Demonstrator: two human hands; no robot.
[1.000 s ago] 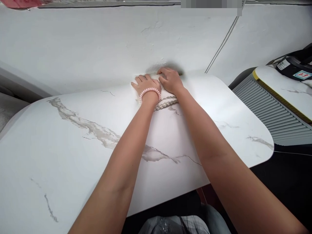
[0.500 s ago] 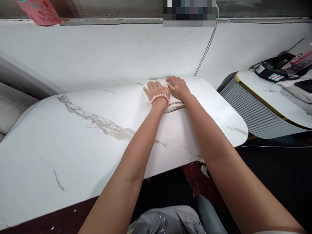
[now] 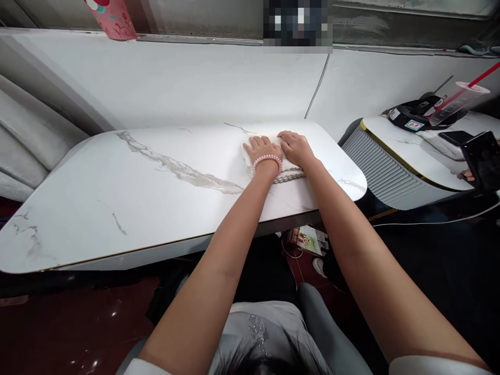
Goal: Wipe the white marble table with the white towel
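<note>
White, folded cloth (image 3: 287,169) with a wavy grey-edged border lies flat on the far right part of the desk (image 3: 156,192), and both hands press down on it. The left hand (image 3: 262,148) rests palm down with its fingers spread flat over the cloth's left half; a pink beaded bracelet (image 3: 267,161) circles that wrist. The right hand (image 3: 296,147) lies just beside it, also flat and open, fingers pointing toward the wall, covering the cloth's right half. Neither hand grips anything; only the near edge of the cloth shows past the wrists.

The desk top is white marble-look stone with grey veins running from its far left toward the middle, and its corners are rounded. Behind it stands a white wall (image 3: 195,83), down which a thin grey cable (image 3: 317,86) runs to the desk's far edge. A pink patterned object (image 3: 113,18) hangs at the upper left, above the wall's ledge.

To the right, well apart from the hands, stands a second marble-topped surface (image 3: 422,146) with a ribbed grey side (image 3: 380,169). It carries a black device with a label (image 3: 412,117), a clear plastic cup (image 3: 455,101) with a red straw, and a dark phone (image 3: 455,137). Another dark phone-like thing (image 3: 482,161) shows at the right edge. Under the desk, on the dark reddish floor (image 3: 78,323), lies a small printed box (image 3: 308,240).
</note>
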